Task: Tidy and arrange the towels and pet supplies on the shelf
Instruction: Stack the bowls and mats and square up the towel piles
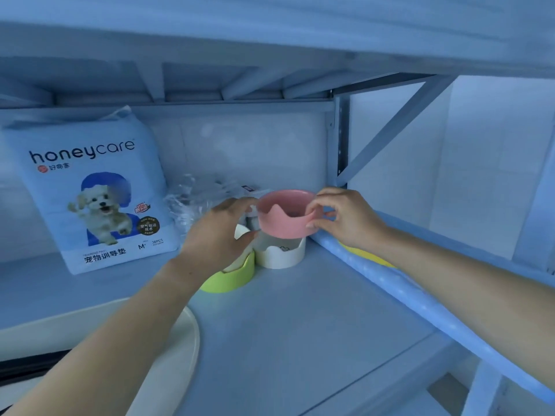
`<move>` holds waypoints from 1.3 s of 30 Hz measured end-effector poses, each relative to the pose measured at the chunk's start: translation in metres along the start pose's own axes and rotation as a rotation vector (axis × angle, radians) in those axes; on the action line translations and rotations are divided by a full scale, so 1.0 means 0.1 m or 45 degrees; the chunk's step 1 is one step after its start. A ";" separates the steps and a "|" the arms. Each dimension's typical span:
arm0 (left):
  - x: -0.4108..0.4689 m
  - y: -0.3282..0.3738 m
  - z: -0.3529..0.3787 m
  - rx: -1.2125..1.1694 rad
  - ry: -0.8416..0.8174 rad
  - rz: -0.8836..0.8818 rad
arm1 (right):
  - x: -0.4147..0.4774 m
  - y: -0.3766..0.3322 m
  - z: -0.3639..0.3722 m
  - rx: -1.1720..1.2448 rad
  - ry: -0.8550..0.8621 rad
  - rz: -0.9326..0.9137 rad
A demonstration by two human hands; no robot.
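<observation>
A pale metal shelf (300, 325) fills the view, its surface flat and smooth. An upper board (210, 40) runs close overhead, ribbed underneath with cross-bars. At the far right corner a perforated post (341, 139) rises, and a diagonal brace (399, 124) slants up from it. Behind stands a plain wall (240, 145). Cool bluish light tints everything. Below right is perhaps a lower tier (450, 388).

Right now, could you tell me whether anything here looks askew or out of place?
The pad pack leans tilted against the back wall, and crumpled clear plastic lies behind the green bowl. The pink bowl hangs above the white bowl, held by the left hand and right hand.
</observation>
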State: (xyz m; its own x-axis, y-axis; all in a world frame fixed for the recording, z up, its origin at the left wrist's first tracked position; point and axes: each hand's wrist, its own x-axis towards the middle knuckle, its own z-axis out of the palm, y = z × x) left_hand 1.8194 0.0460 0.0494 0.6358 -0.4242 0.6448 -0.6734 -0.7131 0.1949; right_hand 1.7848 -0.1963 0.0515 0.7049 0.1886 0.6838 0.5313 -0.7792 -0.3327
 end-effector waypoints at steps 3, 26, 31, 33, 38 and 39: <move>0.01 -0.10 0.06 0.018 -0.034 -0.074 | 0.13 0.13 0.09 0.007 0.008 0.025; -0.05 0.00 0.30 0.401 -0.249 -0.465 | 0.35 0.56 0.62 0.077 -0.256 0.039; -0.09 0.06 0.36 0.399 -0.160 -0.486 | 0.36 0.53 0.60 -0.005 -0.364 0.035; -0.13 0.07 0.38 0.391 -0.091 -0.489 | 0.38 0.51 0.58 -0.076 -0.416 0.017; -0.27 0.11 0.38 0.357 -0.015 -0.467 | 0.37 0.44 0.53 -0.164 -0.460 -0.132; -0.30 0.15 0.37 0.365 -0.004 -0.485 | 0.35 0.42 0.52 -0.145 -0.453 -0.170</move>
State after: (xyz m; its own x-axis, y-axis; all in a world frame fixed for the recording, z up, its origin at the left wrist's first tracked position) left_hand 1.8041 0.0280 0.0057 0.8187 -0.1040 0.5647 -0.2609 -0.9434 0.2046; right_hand 1.8563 -0.1907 0.0277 0.7624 0.4725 0.4421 0.5879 -0.7912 -0.1684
